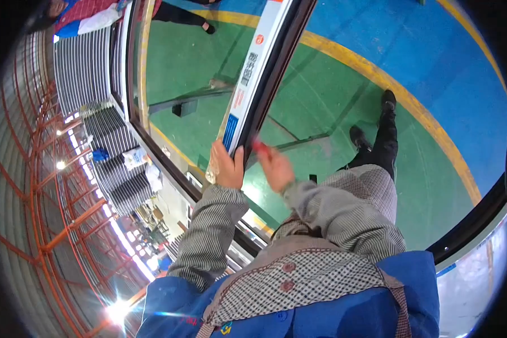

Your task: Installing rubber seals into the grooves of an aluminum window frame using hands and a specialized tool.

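A dark metal frame bar (272,87) runs up and away from me, its upper face covered by white printed protective film (252,70). My left hand (227,167) is closed around the near end of this bar, thumb on the dark side. Crumpled clear film (211,172) sticks out beside its fingers. Just right of the bar, my right hand (277,170) is closed on a small red object (259,146). Motion blurs that object, so its exact kind does not show. It is close to the bar's dark side; whether they touch I cannot tell.
Another dark frame edge (169,166) crosses on the left, and a dark rail (473,225) curves at the right. Stacked grey profiles (84,67) stand far left. Through the frame show a green floor (343,84) with a yellow stripe (372,65), and another person's leg (180,14).
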`<move>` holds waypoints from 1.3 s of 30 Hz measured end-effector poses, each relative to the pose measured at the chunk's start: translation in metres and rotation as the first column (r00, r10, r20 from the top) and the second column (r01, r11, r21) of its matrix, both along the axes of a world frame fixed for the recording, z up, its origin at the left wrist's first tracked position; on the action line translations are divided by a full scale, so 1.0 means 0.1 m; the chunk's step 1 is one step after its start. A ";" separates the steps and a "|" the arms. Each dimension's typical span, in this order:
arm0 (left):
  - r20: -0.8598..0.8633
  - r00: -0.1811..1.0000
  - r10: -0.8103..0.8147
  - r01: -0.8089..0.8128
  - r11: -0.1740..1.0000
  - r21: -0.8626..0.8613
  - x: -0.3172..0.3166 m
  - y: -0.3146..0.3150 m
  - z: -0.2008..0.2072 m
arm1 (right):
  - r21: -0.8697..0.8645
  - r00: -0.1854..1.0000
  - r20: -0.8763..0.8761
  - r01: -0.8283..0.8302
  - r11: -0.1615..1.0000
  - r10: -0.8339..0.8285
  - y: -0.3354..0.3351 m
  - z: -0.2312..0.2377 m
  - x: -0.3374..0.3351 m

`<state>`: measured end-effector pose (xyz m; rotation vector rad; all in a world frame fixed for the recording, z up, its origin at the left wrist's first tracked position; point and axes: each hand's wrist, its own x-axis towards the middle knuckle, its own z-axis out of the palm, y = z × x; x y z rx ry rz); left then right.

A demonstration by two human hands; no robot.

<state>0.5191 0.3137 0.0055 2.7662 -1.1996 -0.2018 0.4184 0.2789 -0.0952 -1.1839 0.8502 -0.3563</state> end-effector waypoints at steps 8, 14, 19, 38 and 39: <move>0.029 1.000 0.008 -0.006 0.998 -0.061 0.00 0.03 0.01 | -0.025 0.992 -0.094 0.088 0.996 -0.090 -0.85 0.49 0.13; 0.008 0.999 0.041 -0.040 0.997 -0.060 -0.03 -0.02 0.06 | 0.278 0.956 0.031 0.273 0.921 -0.293 -1.47 0.58 0.29; 0.031 0.999 0.022 -0.019 0.997 -0.071 -0.06 -0.03 0.08 | -0.378 0.977 -0.021 0.188 0.907 -0.212 -0.61 0.18 0.14; 0.062 0.983 0.173 -0.171 0.985 -0.037 -0.01 -0.03 0.12 | 0.164 0.969 -0.028 0.249 0.955 -0.247 -3.23 0.92 0.36; 0.091 0.982 0.165 -0.163 0.986 -0.033 0.01 0.00 -0.03 | 0.086 0.979 -0.073 0.195 0.977 -0.189 -3.41 0.68 0.27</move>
